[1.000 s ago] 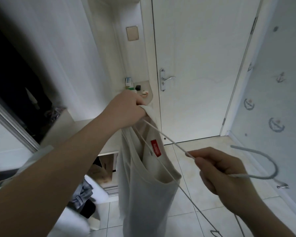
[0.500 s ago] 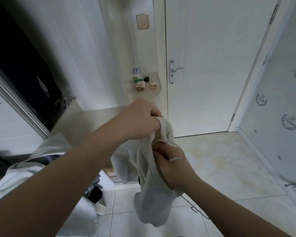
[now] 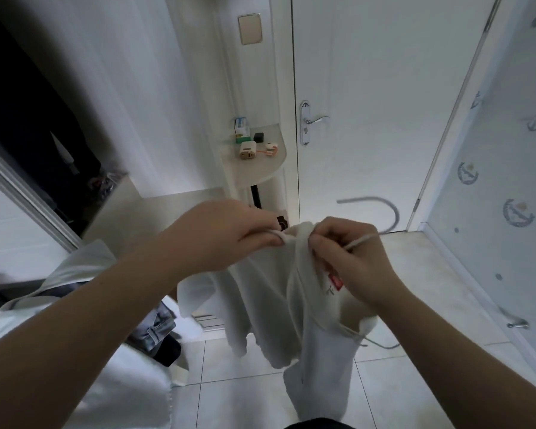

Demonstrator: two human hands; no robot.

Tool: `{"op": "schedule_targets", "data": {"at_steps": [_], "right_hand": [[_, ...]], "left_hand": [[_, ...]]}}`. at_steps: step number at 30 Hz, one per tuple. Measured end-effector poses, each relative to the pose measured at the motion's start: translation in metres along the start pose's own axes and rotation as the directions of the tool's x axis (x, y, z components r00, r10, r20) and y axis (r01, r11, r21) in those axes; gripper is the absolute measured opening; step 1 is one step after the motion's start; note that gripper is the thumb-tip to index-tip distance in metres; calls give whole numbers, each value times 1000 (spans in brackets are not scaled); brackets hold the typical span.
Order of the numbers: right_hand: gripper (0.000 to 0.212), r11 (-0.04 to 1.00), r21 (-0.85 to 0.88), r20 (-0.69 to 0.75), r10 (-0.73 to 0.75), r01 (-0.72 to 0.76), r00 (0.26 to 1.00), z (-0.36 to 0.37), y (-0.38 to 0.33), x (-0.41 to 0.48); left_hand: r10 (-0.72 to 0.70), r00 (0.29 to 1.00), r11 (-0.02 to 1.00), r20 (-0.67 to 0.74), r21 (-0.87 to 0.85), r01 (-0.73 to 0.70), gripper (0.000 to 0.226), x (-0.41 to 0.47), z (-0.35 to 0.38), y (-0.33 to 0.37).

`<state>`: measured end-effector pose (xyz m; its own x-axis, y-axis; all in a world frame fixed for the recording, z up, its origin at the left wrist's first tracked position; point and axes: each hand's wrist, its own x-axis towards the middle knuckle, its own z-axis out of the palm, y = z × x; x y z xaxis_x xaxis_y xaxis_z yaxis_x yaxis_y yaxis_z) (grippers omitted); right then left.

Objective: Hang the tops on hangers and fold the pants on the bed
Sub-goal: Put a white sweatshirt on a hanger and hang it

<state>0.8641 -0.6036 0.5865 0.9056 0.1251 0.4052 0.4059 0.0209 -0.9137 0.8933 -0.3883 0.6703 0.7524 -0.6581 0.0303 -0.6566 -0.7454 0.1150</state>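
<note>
A white door [image 3: 369,88] and pale floor tiles [image 3: 415,382] fill the background. In front of them a white top [image 3: 266,298] hangs in the air between both hands, clear of the floor. A crumpled denim garment [image 3: 153,331] lies at lower left. The left hand [image 3: 226,233] has its fingers curled tight on the neckline, pinching the hem. The right hand [image 3: 353,258] pinches the wire hanger [image 3: 365,199] at its neck together with the fabric, with the hook jutting right and one lower corner poking out from under the cloth. A small red label [image 3: 335,281] shows inside the collar. This top seems about half threaded onto its hanger and is not on any rail. The denim looks unfolded, so the pants probably remain.
</note>
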Motion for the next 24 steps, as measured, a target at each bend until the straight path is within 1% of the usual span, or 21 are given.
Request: {"op": "schedule_targets", "data": {"at_steps": [2,4,7,9,10,11,12,13,14,15,16,18,19,20,21,22,24], "right_hand": [[29,1000,31,-68,0,2,998,-8,-1,7],[39,999,38,-150,-4,9,989,-7,0,13],[50,1000,-1,-149,-17,17,989,3,3,17],[51,1000,8,-150,19,-18,989,5,4,17],[48,1000,-10,-159,19,-21,987,4,7,15],[41,998,-68,-179,-11,-1,984,3,12,11],[31,982,-185,-214,-77,37,974,-1,20,4],[21,943,-323,-247,-159,73,956,-4,28,-4],[17,900,-424,-260,-231,104,938,-6,36,-14],[16,873,-472,-244,-265,124,933,-6,45,-25],[16,876,-466,-199,-239,123,950,-4,54,-34],[21,908,-416,-24,-70,54,997,6,69,-43],[30,909,-417,84,31,7,996,13,73,-43],[40,900,-434,177,120,-32,977,20,77,-42],[47,892,-448,236,185,-62,954,27,79,-39],[48,889,-450,268,221,-81,938,31,79,-35],[31,901,-425,296,227,-85,928,37,79,-29]], "left_hand": [[-6,999,1000,-38,-20,5,32,0,10,5],[-10,997,1000,-80,14,11,36,2,23,16],[-31,993,999,-117,11,33,49,5,40,28],[-45,990,998,-131,-46,39,47,3,46,24],[-61,988,996,-141,-72,51,44,1,49,20],[-93,983,992,-159,-101,78,38,0,52,15],[-142,972,984,-186,-133,118,33,-3,55,9],[-200,955,973,-219,-162,166,29,-6,59,4],[-259,932,958,-255,-188,215,28,-10,63,0],[-315,904,942,-287,-213,260,30,-15,67,-4],[-362,878,924,-313,-242,295,32,-19,71,-6],[-425,836,892,-347,-320,320,35,-29,81,-6],[-444,822,877,-356,-360,318,35,-34,85,-4],[-460,811,864,-361,-392,315,35,-38,90,-2],[-476,801,853,-364,-415,318,35,-43,94,0],[-492,788,843,-369,-428,326,35,-47,98,2],[-526,758,827,-385,-439,351,33,-56,105,2]]}}
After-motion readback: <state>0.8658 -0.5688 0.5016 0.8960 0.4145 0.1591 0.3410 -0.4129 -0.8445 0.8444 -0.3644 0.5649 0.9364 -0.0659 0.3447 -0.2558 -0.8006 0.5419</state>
